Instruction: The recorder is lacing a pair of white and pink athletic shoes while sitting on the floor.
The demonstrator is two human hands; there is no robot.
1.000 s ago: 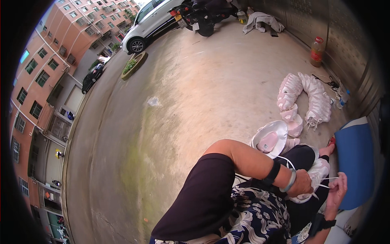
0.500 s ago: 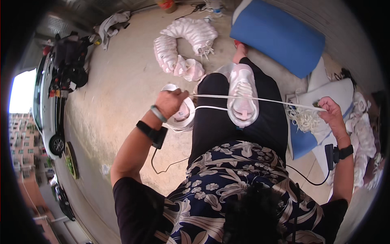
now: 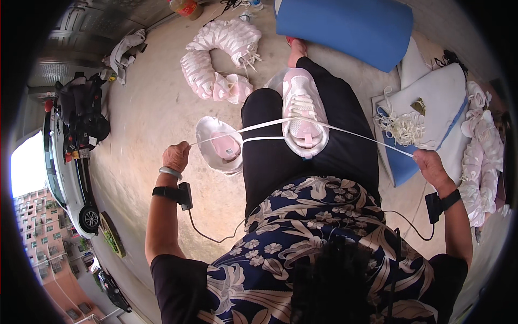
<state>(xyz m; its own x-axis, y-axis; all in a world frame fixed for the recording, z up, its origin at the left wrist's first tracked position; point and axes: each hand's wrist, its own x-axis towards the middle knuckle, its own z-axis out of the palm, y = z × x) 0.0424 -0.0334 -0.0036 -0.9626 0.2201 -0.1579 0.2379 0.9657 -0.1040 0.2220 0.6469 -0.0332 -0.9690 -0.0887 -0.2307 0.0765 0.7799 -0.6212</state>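
A white and pink sneaker (image 3: 303, 86) rests on my dark-trousered thighs, toe pointing away, with cream laces threaded through its front rows. A flat white shoelace (image 3: 259, 126) runs taut across the shoe, both sides pulled wide. My left hand (image 3: 176, 157) is closed on one side of it, out left beyond my leg. My right hand (image 3: 430, 166) pinches the other side, out to the right. Below, another stretch of lace loops left from the shoe's opening. A second white and pink shoe (image 3: 208, 129) lies on the floor left of my leg, its opening facing up.
A curved row of nested shoe uppers (image 3: 197, 70) lies on the floor ahead. To the right, a heap of loose laces (image 3: 402, 127) sits on a white and blue sheet (image 3: 450, 89), beside more stacked uppers (image 3: 477, 162). A blue roll (image 3: 340, 32) stands beyond my foot.
My left hand has moved outward to the left and nearer to me, drawing the lace out. My right hand is slightly lower. The whole view has shifted.
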